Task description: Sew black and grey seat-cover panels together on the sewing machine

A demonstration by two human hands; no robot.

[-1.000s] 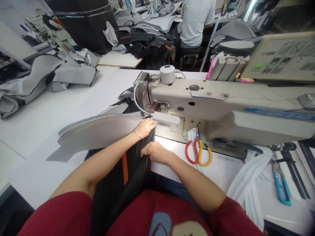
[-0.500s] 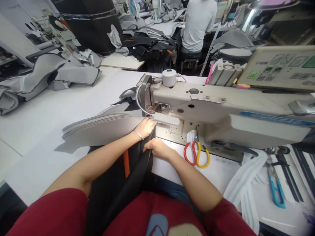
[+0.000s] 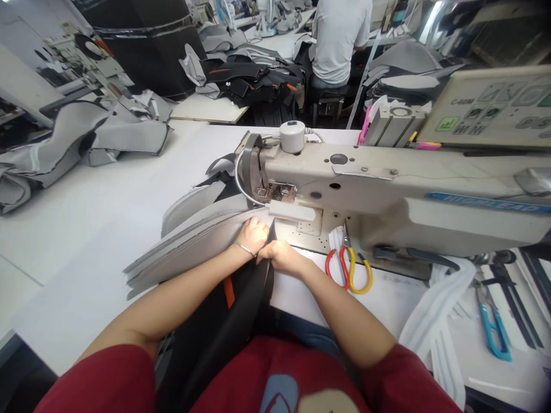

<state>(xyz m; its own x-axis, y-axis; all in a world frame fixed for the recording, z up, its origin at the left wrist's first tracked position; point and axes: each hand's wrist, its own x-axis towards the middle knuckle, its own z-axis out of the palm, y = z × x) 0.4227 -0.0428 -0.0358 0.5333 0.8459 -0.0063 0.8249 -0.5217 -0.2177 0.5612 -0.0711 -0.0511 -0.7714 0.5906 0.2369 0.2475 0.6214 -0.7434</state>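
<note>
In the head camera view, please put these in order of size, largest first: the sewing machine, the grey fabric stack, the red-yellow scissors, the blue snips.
1. Sewing machine
2. Grey fabric stack
3. Red-yellow scissors and blue snips look alike; not ranked.

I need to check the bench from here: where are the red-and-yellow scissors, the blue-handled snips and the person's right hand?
Red-and-yellow scissors (image 3: 350, 272): head view, on the yellow handle loop.
Blue-handled snips (image 3: 486, 330): head view, on the blue handle.
Right hand (image 3: 279, 257): head view, on the back of the hand.
</note>
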